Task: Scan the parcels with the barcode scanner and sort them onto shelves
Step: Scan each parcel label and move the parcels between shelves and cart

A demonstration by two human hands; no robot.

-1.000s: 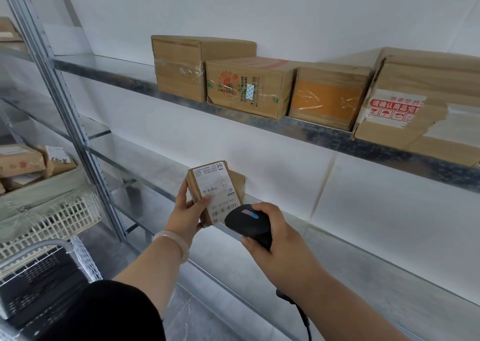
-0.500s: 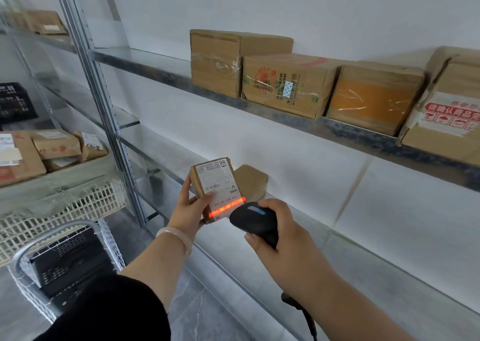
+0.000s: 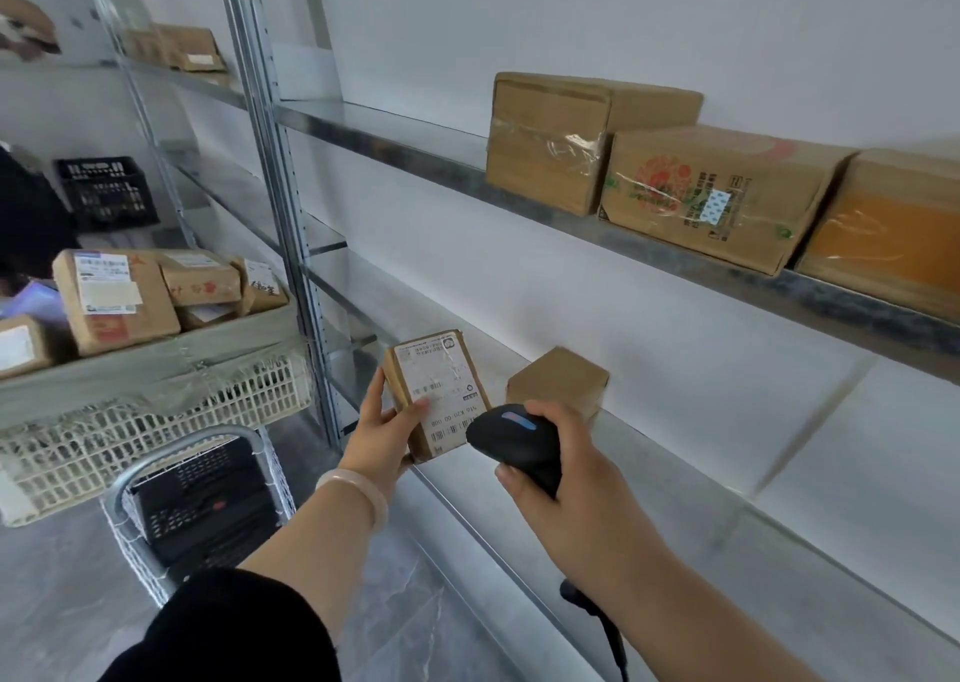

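Parcel [image 3: 440, 393] was a small brown carton, taped over, with a white label full of barcodes and print facing the camera. It was held up tilted, in the air just off the front edge of the lower shelf [image 3: 779, 577], not resting on it. Left hand [image 3: 379, 437] gripped the parcel from its left side, thumb across the label, fingers curled behind. Bracelet [image 3: 356, 494] on that wrist. Right hand [image 3: 571, 473] was clamped round the black scanner [image 3: 511, 442], whose head sat just beside the parcel's lower right corner; touching or not, cannot tell. Cable [image 3: 608, 629] hung below the wrist. A small plain box [image 3: 558, 380] stood on the lower shelf against the wall, behind the scanner. Three bigger boxes [image 3: 711, 198] sat in a row on the upper shelf [image 3: 415, 153]. At left, a white basket [image 3: 156, 411] held more labelled parcels [image 3: 114, 296].
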